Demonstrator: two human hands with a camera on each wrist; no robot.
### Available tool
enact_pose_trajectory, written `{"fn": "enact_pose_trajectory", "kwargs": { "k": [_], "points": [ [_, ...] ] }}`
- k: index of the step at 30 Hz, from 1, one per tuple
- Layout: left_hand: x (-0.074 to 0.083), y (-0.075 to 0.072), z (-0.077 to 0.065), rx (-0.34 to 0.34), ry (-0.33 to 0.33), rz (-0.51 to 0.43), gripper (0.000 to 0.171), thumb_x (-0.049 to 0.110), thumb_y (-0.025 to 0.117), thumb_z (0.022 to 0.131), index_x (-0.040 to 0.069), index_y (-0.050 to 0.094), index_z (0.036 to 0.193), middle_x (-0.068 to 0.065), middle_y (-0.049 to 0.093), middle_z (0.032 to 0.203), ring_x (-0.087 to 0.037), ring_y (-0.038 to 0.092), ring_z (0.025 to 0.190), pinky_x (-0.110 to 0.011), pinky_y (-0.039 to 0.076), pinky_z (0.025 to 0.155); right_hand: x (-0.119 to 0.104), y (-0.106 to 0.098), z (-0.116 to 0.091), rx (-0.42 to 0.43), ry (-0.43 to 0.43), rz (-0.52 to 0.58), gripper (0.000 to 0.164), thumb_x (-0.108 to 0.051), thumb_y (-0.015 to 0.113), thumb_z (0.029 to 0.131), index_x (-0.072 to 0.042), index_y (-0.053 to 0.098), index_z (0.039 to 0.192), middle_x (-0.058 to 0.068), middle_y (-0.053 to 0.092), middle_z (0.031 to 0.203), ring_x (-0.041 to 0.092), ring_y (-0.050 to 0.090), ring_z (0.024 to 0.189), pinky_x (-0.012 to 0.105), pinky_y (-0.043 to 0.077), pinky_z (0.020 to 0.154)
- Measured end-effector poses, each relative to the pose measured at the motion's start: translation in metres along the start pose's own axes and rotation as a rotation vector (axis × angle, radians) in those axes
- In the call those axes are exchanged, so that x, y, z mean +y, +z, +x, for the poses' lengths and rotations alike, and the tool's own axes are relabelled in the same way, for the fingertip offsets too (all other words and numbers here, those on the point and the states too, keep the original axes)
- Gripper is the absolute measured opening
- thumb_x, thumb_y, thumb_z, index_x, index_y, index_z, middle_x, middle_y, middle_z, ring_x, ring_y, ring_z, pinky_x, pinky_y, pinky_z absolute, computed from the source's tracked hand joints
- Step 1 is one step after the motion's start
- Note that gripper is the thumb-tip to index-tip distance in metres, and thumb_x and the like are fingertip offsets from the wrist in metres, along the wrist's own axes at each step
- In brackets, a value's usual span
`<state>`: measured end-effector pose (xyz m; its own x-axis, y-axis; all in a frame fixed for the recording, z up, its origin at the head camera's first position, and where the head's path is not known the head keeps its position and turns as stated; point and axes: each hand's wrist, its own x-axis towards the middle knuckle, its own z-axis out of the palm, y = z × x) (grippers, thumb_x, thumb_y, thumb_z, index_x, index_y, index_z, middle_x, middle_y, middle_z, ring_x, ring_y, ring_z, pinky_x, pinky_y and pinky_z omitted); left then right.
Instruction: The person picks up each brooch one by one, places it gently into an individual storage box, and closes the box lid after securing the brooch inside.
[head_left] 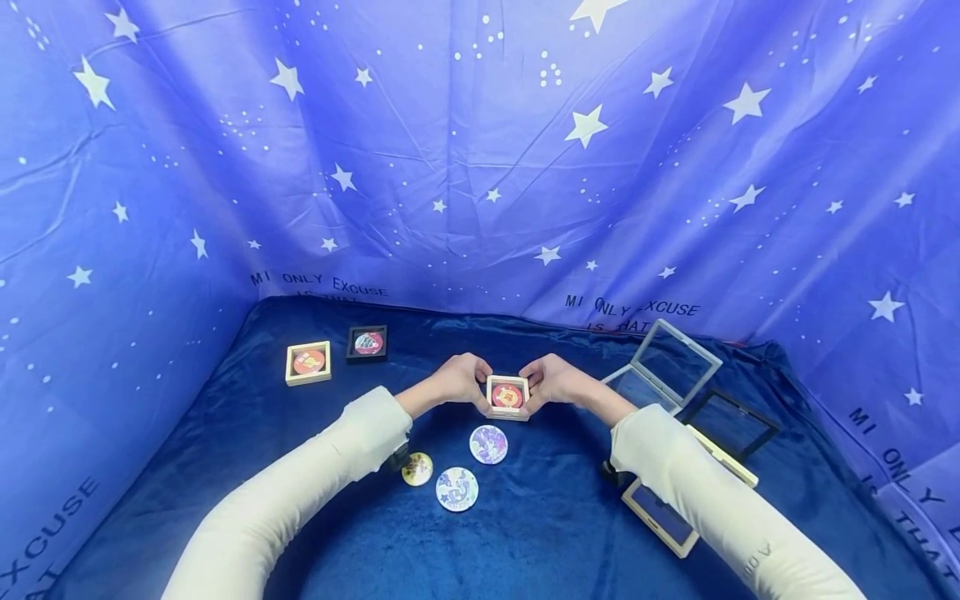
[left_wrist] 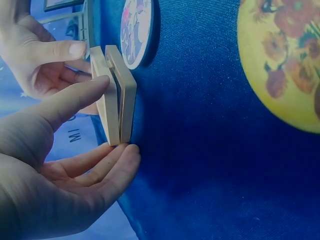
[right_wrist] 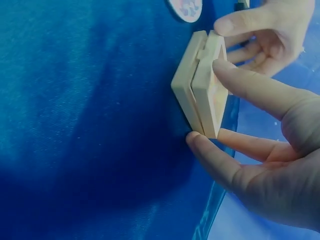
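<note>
A small pale wooden display case (head_left: 507, 398) with a red round badge behind its clear window is between both hands. My left hand (head_left: 454, 380) pinches its left side, thumb on the front half and fingers at the back. On the other side my right hand (head_left: 557, 382) grips it the same way. From the wrists, the case (left_wrist: 114, 97) shows two hinged halves with a narrow wedge-shaped gap along one edge. Just in front lie a purple-and-white round badge (head_left: 488, 445), a pale blue-and-white badge (head_left: 457, 489) and a yellow flowered badge (head_left: 417, 469) near the left sleeve.
At the back left stand a light-framed case (head_left: 308, 362) and a black-framed case (head_left: 367, 342), each holding a badge. Right of the hands are an unfolded grey frame (head_left: 678, 362), a black frame (head_left: 731, 423) and a wooden frame (head_left: 660, 517) partly under the right sleeve.
</note>
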<state>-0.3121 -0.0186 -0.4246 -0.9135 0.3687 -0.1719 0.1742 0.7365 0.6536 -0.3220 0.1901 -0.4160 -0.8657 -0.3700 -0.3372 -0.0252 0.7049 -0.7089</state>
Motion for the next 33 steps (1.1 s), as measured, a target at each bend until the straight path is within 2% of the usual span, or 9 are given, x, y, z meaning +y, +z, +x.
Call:
{"fn": "enact_pose_trajectory", "kwargs": {
  "k": [4, 8, 20, 27, 33],
  "points": [
    [-0.0012, 0.0000, 0.0005, 0.005, 0.021, 0.023, 0.062, 0.014, 0.098, 0.062, 0.001, 0.071, 0.117, -0.014, 0.074, 0.114, -0.026, 0.067, 0.109, -0.038, 0.054, 0.099, 0.0001, 0.0032, 0.0006, 0.044, -0.029, -0.068, 0.070, 0.001, 0.092, 0.063, 0.011, 0.063, 0.126, 0.019, 0.072, 0.105, 0.021, 0.066, 0.092, 0.030, 0.056, 0.082],
    [-0.0030, -0.0003, 0.0008, 0.007, 0.035, 0.023, 0.059, 0.015, 0.098, 0.063, 0.002, 0.072, 0.115, -0.013, 0.074, 0.113, -0.025, 0.068, 0.108, -0.038, 0.054, 0.097, 0.0002, 0.0040, 0.0000, 0.068, -0.046, -0.112, 0.067, -0.001, 0.093, 0.062, 0.009, 0.066, 0.123, 0.016, 0.072, 0.102, 0.019, 0.066, 0.090, 0.031, 0.056, 0.080],
    [-0.0062, -0.0016, 0.0029, 0.015, 0.064, 0.034, 0.059, 0.016, 0.099, 0.061, 0.000, 0.073, 0.112, -0.012, 0.075, 0.107, -0.020, 0.069, 0.095, -0.031, 0.057, 0.089, 0.0002, 0.0046, 0.0036, 0.076, -0.040, -0.120, 0.064, -0.001, 0.095, 0.061, 0.007, 0.068, 0.118, 0.013, 0.073, 0.098, 0.017, 0.065, 0.087, 0.030, 0.056, 0.078],
    [-0.0038, -0.0010, 0.0047, 0.008, 0.075, 0.036, 0.057, 0.014, 0.099, 0.061, 0.000, 0.073, 0.111, -0.012, 0.076, 0.106, -0.020, 0.069, 0.095, -0.029, 0.057, 0.087, 0.0033, 0.0043, 0.0039, 0.087, -0.042, -0.125, 0.064, -0.002, 0.095, 0.060, 0.007, 0.069, 0.117, 0.013, 0.073, 0.097, 0.017, 0.065, 0.086, 0.030, 0.056, 0.078],
    [-0.0031, 0.0001, 0.0067, 0.023, 0.086, 0.064, 0.053, 0.014, 0.100, 0.059, 0.002, 0.075, 0.104, -0.010, 0.076, 0.103, -0.018, 0.068, 0.092, -0.029, 0.057, 0.084, 0.0031, 0.0063, 0.0042, 0.104, -0.071, -0.139, 0.060, 0.000, 0.096, 0.057, 0.007, 0.070, 0.111, 0.012, 0.073, 0.091, 0.015, 0.063, 0.080, 0.027, 0.054, 0.073]
  ]
}}
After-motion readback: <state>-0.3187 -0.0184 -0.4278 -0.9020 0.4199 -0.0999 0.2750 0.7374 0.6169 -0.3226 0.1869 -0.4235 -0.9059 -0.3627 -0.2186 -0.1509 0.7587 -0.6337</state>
